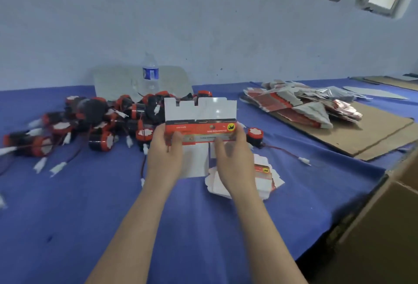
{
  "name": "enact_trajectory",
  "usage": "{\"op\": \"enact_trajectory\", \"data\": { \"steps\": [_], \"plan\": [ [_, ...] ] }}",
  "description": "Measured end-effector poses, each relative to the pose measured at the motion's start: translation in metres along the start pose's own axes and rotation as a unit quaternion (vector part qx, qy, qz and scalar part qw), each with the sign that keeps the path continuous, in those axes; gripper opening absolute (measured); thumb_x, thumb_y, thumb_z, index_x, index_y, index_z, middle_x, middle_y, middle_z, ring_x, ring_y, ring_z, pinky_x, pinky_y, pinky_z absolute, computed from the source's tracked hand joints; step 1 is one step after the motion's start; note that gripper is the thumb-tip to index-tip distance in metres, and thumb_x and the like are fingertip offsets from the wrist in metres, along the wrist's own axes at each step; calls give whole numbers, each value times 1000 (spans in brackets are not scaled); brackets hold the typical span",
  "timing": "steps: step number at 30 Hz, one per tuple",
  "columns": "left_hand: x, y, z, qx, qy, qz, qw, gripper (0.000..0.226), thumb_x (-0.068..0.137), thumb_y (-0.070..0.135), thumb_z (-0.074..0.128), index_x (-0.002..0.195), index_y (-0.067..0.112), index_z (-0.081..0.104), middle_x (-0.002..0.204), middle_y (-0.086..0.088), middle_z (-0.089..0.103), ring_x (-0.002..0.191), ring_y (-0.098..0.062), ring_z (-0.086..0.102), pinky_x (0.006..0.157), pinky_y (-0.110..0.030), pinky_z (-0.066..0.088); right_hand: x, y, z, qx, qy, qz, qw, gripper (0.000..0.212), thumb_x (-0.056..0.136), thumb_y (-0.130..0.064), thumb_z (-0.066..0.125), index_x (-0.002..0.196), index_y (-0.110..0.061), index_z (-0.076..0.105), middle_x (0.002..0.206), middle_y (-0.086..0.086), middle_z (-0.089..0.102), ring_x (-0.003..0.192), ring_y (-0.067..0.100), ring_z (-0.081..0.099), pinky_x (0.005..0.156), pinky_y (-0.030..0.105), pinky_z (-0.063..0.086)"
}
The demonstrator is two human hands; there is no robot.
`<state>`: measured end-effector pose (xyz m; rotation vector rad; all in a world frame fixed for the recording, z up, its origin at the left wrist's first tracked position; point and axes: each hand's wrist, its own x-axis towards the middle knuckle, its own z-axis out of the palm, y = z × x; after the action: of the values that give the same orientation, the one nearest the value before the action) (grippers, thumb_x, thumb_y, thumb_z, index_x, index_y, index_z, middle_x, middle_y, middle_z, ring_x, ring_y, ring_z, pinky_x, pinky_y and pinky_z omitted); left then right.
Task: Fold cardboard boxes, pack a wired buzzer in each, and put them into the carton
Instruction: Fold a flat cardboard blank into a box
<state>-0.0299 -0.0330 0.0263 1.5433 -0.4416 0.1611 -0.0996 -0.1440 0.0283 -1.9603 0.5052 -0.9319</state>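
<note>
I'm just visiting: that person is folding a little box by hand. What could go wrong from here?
The flat box, pinched low by the left hand and right hand, has tall white flaps standing free; a hasty fold could crease them wrongly. The lone buzzer lies close to the right hand, its red wire trailing across the cloth; a sweeping hand might snag it.
</note>
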Motion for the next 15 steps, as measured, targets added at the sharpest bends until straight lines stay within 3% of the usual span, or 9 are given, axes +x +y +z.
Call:
{"op": "enact_trajectory", "data": {
  "steps": [4,7,9,11,13,15],
  "plan": [
    [2,-7,-53,15,67,16,998,41,85,30,68,117,25,42,101,25,55,83,25,51,68,3,38,-15,-27,64,41,-67,-55,995,36,96,-29,52,131,-26,42,114,-9,63,98,16,59,70,25,38],
    [3,-22,-93,49,113,-15,992,50,79,31,75,114,25,39,100,24,54,86,17,53,71,-5,39,-31,-35,106,65,-95,-65,991,23,98,-27,50,121,-27,49,100,-14,62,85,5,57,66,22,40],
    [3,-36,-115,70,147,-31,986,49,79,28,76,111,25,39,96,24,54,84,12,54,72,-12,40,-35,-38,128,59,-109,-73,990,19,100,-26,47,117,-25,53,86,-20,58,74,-4,54,60,11,39],
    [1,-50,-133,100,179,-55,977,48,80,29,75,114,23,42,97,20,55,86,1,55,75,-21,42,-34,-40,145,28,-127,-72,989,16,101,-27,43,100,-21,59,72,-17,52,63,-1,48,53,12,37],
    [-1,-62,-150,107,198,-82,971,46,81,32,73,117,19,48,99,15,57,88,-5,56,74,-23,43,-29,-38,156,3,-153,-59,986,36,102,-30,42,70,-16,51,58,-7,45,52,7,37,45,20,29],
    [1,-71,-166,99,192,-90,972,35,84,32,70,112,15,57,96,12,62,88,-7,61,70,-20,44,-24,-31,156,38,-211,-9,977,45,101,-31,44,61,-10,45,54,1,43,51,12,36,45,21,24]
  ]
}}
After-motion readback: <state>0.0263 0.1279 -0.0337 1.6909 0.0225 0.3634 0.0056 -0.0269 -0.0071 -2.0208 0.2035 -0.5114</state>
